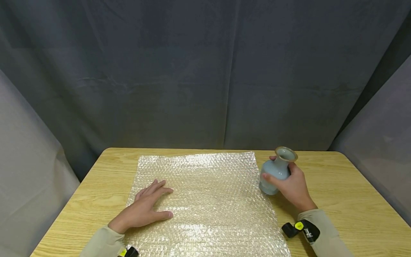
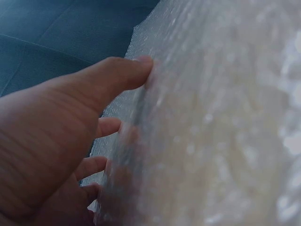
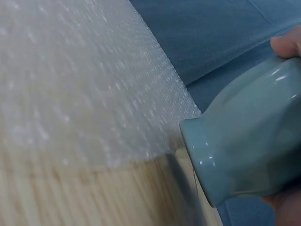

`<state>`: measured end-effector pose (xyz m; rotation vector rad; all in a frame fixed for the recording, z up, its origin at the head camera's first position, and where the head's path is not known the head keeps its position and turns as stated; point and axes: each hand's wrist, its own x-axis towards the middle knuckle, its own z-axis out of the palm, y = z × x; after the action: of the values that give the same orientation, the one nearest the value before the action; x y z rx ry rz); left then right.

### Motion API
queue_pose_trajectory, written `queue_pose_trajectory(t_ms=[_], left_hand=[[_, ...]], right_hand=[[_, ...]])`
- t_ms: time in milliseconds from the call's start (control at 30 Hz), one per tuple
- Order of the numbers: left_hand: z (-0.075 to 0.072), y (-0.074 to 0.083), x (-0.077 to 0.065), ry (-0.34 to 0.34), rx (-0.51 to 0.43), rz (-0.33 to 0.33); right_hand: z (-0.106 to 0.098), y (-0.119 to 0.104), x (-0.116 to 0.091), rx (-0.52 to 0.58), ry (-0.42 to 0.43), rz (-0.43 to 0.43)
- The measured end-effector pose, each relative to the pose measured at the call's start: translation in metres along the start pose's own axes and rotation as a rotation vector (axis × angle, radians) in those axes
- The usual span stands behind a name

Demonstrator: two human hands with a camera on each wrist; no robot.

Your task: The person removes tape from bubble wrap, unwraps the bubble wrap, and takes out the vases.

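A pale blue-green ceramic vase (image 1: pixel 275 170) with a brown-edged rim is gripped by my right hand (image 1: pixel 293 185), thumb on one side and fingers round the back. The vase leans, its mouth tipped to the right, over the right edge of a sheet of bubble wrap (image 1: pixel 212 192). In the right wrist view the vase's foot (image 3: pixel 200 162) shows close to the table and the wrap's edge. My left hand (image 1: pixel 142 208) rests on the left part of the bubble wrap, fingers spread. From the left wrist, the thumb (image 2: pixel 127 73) and fingertips touch the wrap's surface.
The bubble wrap lies flat across the middle of a wooden table (image 1: pixel 346 200). Behind the table hangs a dark grey curtain (image 1: pixel 179 78), with light grey cloth (image 1: pixel 29 167) at the left and more at the right. Each sleeve carries a black wrist camera (image 1: pixel 302 228).
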<state>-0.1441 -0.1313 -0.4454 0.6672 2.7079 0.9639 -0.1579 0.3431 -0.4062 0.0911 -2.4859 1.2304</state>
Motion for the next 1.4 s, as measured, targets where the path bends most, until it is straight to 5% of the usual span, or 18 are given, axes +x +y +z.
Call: queue_pose_trajectory(t_ms=[1400], left_hand=[[0.001,-0.002,0.001,0.017,0.023,0.012]], right_hand=[[-0.014,0.017,0.006,-0.061,0.043,0.081]])
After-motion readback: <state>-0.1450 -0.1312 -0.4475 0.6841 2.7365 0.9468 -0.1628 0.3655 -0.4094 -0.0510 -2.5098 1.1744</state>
